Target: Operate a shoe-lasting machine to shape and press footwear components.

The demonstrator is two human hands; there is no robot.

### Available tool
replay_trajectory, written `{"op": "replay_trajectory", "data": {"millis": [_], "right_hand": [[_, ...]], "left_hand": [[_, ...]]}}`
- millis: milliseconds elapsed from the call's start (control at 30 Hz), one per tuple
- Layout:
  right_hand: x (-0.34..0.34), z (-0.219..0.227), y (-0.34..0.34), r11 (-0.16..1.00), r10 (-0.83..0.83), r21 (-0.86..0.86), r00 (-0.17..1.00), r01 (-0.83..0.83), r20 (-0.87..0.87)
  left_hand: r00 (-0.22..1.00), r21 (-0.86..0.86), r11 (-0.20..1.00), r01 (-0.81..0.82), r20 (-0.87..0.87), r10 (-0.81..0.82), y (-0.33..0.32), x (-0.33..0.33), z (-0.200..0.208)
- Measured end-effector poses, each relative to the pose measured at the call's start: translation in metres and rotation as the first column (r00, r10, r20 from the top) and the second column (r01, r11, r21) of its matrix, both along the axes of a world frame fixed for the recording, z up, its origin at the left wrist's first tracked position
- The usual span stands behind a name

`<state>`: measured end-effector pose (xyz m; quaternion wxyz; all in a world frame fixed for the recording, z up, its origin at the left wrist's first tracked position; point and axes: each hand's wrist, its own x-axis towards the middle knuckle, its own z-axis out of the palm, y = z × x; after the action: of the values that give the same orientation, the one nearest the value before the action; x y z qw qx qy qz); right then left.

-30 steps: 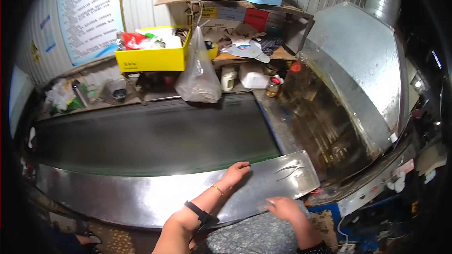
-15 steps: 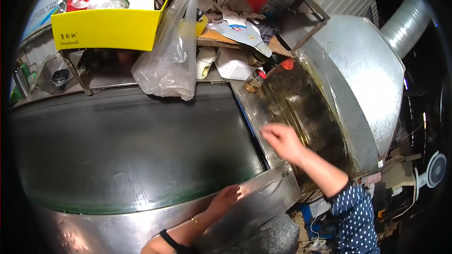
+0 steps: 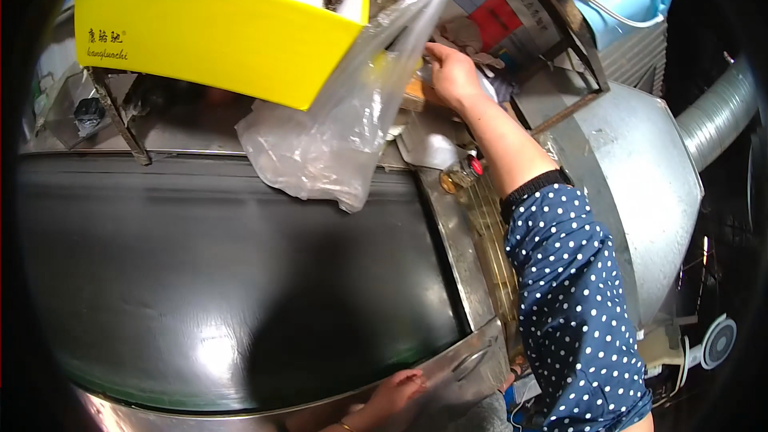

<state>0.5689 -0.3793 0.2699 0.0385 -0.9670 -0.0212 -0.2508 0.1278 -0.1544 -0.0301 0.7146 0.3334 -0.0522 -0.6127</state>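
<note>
Reaches with the bare right hand [image 3: 454,78] up to a brown wooden shelf [image 3: 413,97], just right of a hanging translucent plastic bag [image 3: 324,140]. Bends this hand partly inward at the knuckles; cannot tell whether gripping anything. Has crumpled greyish cloth [image 3: 464,34] just behind it, on the same shelf. Holds the bare left hand [image 3: 394,394], loosely half-curled and empty, low by a shiny metal ledge [image 3: 476,352] along a flat black surface [image 3: 176,272]. Has a large open-topped yellow box [image 3: 216,36] left of the bag, a red-lidded glass jar [image 3: 458,176] near the right forearm [image 3: 507,148].
</note>
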Motion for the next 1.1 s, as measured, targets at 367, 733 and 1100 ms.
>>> {"op": "replay_trajectory", "data": {"millis": [367, 733, 1100], "right_hand": [[0.033, -0.014, -0.011, 0.951, -0.137, -0.288, 0.989, 0.115, -0.057], [0.015, 0.017, -0.047, 0.744, -0.162, 0.666, 0.953, -0.053, 0.257], [-0.182, 0.056, -0.055, -0.074, 0.013, 0.99, 0.992, -0.123, 0.124]], "left_hand": [[0.93, 0.059, 0.989, -0.137, 0.351, 0.108, -0.016, -0.033, -0.013], [0.91, 0.106, 0.986, -0.13, 0.408, 0.076, -0.011, -0.018, 0.006], [0.969, 0.136, 0.991, 0.011, 0.243, -0.044, -0.014, -0.002, 0.003]]}}
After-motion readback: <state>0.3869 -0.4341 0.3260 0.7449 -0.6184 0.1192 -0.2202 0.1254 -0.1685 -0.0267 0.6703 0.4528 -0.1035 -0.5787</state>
